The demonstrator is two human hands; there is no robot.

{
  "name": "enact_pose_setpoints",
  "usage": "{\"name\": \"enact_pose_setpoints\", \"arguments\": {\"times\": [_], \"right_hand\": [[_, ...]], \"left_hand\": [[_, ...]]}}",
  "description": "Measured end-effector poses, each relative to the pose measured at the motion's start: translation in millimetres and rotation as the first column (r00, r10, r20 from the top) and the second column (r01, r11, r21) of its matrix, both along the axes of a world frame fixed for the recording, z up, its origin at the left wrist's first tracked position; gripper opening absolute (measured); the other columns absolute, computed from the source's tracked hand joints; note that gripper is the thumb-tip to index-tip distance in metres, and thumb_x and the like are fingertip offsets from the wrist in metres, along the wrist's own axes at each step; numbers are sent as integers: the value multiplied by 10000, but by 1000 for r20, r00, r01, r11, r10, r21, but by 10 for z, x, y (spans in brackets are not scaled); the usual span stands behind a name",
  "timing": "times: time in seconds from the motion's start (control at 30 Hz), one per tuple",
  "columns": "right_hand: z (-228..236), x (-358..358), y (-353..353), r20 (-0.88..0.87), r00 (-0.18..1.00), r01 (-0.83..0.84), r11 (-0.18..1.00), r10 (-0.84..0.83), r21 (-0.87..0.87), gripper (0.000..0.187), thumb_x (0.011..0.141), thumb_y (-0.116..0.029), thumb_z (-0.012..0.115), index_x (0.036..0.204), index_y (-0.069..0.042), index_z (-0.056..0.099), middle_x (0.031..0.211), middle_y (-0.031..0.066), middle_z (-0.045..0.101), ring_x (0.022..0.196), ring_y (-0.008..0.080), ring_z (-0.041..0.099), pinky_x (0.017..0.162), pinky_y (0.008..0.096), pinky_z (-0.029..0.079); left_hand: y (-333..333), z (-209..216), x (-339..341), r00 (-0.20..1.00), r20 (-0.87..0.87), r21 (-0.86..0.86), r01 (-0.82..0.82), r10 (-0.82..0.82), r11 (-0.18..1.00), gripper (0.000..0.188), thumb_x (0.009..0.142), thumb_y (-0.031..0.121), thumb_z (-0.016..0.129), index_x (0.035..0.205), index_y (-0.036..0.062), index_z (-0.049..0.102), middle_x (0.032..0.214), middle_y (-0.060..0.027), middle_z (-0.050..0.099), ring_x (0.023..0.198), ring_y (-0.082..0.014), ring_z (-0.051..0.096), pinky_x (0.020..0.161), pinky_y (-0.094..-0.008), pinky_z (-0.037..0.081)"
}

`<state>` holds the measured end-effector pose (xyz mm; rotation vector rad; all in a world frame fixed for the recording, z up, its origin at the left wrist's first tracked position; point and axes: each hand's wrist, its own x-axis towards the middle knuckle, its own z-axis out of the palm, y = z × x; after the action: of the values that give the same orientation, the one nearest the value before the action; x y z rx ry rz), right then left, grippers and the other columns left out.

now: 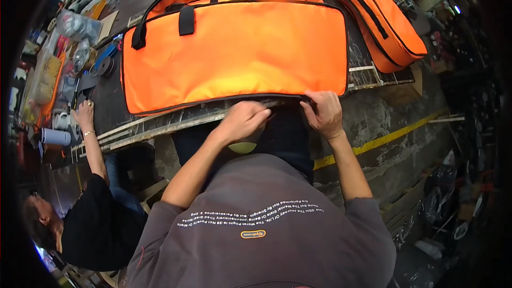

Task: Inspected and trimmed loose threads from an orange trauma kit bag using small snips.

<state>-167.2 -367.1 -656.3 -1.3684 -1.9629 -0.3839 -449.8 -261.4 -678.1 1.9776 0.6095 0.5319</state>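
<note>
Large orange bag (234, 58) on dark table (109, 98), long axis crosswise.
Just beyond right hand (324, 114) (nearer; fingers (317, 97) bent, touching near edge, hold unclear) and left hand (242, 121) (curled in, contents unclear).

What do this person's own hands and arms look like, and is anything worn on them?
The left hand and right hand are ungloved, with no watch or bracelet visible on either. Both forearms are bare up to short, dark grey-brown sleeves.
</note>
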Motion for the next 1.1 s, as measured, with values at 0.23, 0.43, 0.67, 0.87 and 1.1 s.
{"name": "enact_pose_setpoints", "arguments": {"times": [0.23,0.43,0.67,0.87,1.1], "right_hand": [[-437,567,-323,-793,524,301,939,-311,-169,226,1118,-216,659,1009,-18,678,839,14,646,710,96,558,659,272,461],[-387,1073,-43,-949,-73,245,917,-305,-314,291,1172,-286,566,1125,-33,703,785,-87,417,670,40,429,641,260,478],[-489,794,-167,-795,389,398,863,-466,-311,250,989,-160,862,863,-14,703,735,-100,544,728,-7,471,664,195,400],[-851,1074,-53,-961,52,334,911,-272,-240,413,1172,-371,563,1054,-2,706,836,5,646,730,83,562,765,297,514],[-1272,986,252,-802,277,419,818,-529,-395,464,1177,-327,494,1360,43,707,1227,125,778,1141,229,706,978,373,535]], "left_hand": [[-20,139,-1928,593,247,207,-805,766,556,378,1052,86,665,706,-3,542,685,-59,502,647,-169,480,619,-352,401],[733,-69,-3105,293,311,139,-955,904,261,280,1151,247,618,1179,-18,702,1108,-43,699,1014,-154,626,959,-311,500],[848,-451,-2984,309,225,-13,-947,924,320,524,1152,291,616,1568,-20,544,1607,-141,555,1457,-237,532,1219,-368,399],[953,-629,-2937,151,179,-726,-646,972,234,773,1164,625,390,1590,-4,526,1603,-102,589,1451,-264,556,1226,-403,402],[993,-617,-2829,143,390,-837,-358,910,415,887,1111,754,366,1529,2,580,1538,-92,649,1402,-272,606,1204,-441,436]]}}
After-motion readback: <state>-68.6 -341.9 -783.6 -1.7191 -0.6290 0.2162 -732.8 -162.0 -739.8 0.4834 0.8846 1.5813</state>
